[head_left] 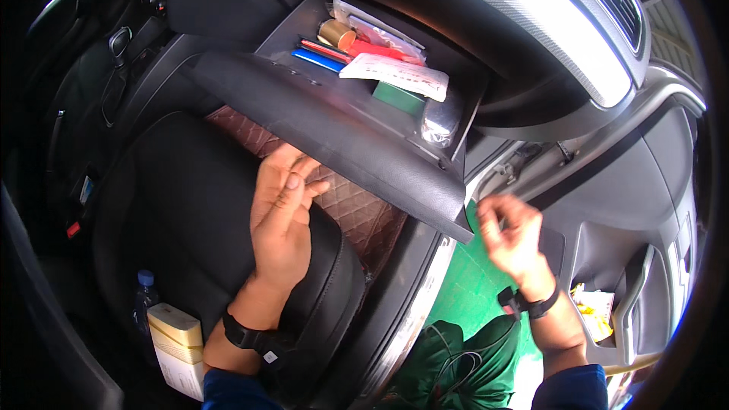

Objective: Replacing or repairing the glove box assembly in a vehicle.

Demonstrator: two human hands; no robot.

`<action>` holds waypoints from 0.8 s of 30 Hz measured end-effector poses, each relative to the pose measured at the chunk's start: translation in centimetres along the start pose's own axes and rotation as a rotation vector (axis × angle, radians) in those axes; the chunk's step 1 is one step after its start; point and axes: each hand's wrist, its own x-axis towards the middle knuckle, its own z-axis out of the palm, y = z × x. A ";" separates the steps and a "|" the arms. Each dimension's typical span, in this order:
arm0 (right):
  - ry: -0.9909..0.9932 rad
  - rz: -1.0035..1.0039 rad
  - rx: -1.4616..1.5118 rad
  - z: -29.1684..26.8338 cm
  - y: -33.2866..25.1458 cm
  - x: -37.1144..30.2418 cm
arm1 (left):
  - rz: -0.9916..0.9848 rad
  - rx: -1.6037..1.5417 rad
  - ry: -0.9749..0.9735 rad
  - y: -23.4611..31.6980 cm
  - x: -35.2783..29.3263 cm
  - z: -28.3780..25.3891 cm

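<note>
An open glove box lid (342, 137) slopes down from the dashboard. My left hand (282, 209) is at its lower edge, fingers loosely spread and nothing visibly held; some fingertips are partly hidden at the edge. Just off the lid's right end, my right hand (512, 234) has its fingers curled in, with nothing showing in them. Inside the compartment lie a gold roll (336, 34), a blue flat item (317, 60), a red packet (380, 50), a white printed packet (395, 74), a green box (399, 97) and a clear-wrapped item (439, 120).
Below is a black car seat (190, 190), with a cream box (176, 345) and a blue-capped bottle (144, 296) on it. Brown quilted matting (357, 212) covers the footwell. At right stands the open door (607, 182), yellow-and-white packets (596, 310) in its pocket.
</note>
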 end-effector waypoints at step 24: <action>0.084 -0.456 -0.687 14.7 2.6 33.9 | -0.192 -0.262 0.200 0.9 0.9 -1.1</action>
